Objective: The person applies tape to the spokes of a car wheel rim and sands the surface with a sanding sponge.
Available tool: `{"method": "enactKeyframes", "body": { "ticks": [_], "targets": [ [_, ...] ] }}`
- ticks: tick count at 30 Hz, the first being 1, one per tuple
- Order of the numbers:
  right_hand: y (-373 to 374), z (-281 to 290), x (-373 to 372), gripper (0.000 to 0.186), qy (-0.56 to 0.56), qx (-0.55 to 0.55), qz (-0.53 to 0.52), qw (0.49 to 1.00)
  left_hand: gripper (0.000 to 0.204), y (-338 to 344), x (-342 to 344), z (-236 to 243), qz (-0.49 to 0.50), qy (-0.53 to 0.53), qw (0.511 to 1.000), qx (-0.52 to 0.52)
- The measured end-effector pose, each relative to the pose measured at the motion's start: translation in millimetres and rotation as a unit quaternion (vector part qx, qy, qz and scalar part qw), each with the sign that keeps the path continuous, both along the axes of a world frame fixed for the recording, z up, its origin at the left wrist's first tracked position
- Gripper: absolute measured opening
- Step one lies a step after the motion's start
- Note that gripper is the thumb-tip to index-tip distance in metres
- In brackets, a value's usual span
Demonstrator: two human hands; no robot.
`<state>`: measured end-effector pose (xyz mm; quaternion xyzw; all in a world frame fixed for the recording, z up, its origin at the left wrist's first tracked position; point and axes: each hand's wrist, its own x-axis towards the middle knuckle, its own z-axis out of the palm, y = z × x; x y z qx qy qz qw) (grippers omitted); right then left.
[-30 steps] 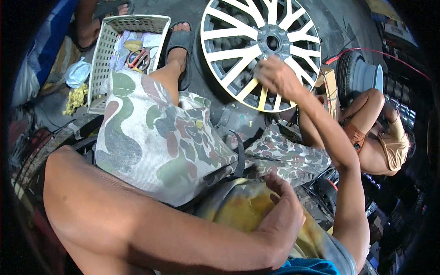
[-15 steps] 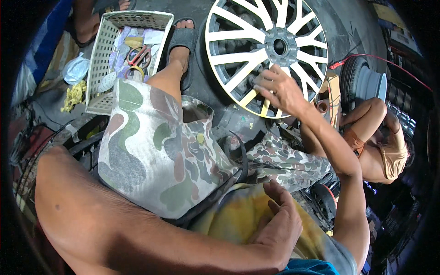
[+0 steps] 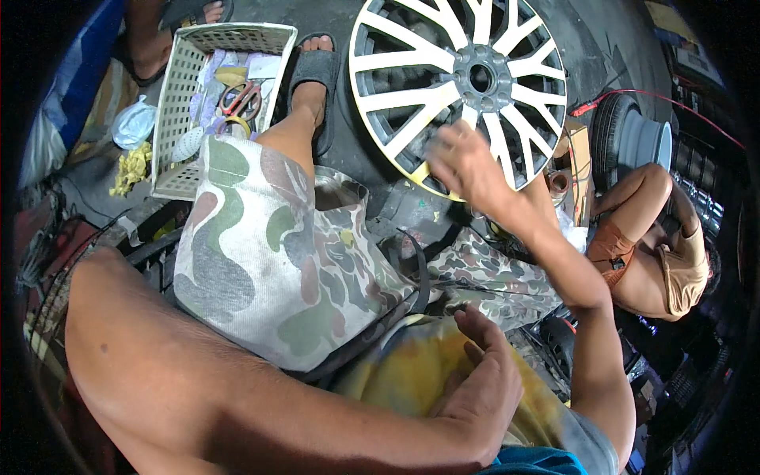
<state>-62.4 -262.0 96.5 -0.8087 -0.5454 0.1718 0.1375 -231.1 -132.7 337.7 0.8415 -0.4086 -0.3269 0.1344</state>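
Note:
A wheel (image 3: 427, 104) with white spokes, dark inner parts and a yellowish lower section lies at the top centre. My right hand (image 3: 467, 166) is on its lower spokes, fingers bent and blurred, closed on something I cannot make out. My left hand (image 3: 483, 380) rests in my lap on my yellow-and-grey tie-dye shirt, fingers loosely curved and apart, with nothing visible in them. My legs, in camouflage shorts (image 3: 253, 269), spread either side of my hands, and my sandalled left foot (image 3: 311, 67) is beside the wheel.
A white plastic basket (image 3: 170, 79) holds scissors and tape, near a blue bag (image 3: 134, 123) and crumpled yellow material (image 3: 131, 170). A tyre on a pale rim (image 3: 609, 134), a cardboard box (image 3: 579, 182) and a red cable stand right, beside a seated person (image 3: 657, 269). Another person's foot shows top left.
My right hand and forearm shift back and forth over the lower spokes, now a little lower than half a second ago. My left hand stays in my lap; the view shifts slightly.

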Motion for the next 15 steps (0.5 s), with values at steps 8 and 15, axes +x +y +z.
{"method": "enactKeyframes", "body": {
  "ticks": [8,15],
  "targets": [
    [-1.8,-1.5,-10.5,0.017,-0.042,-0.017,-0.025,0.999,0.048,9.1,-1.3,-13.5,-0.026,-0.083,0.995,-0.053],
    [-9.5,4.4,26.2,0.016,-0.129,-0.009,-0.047,0.991,0.034,-15.3,-15.6,-16.7,-0.120,-0.122,0.985,0.014]
  ]
}}
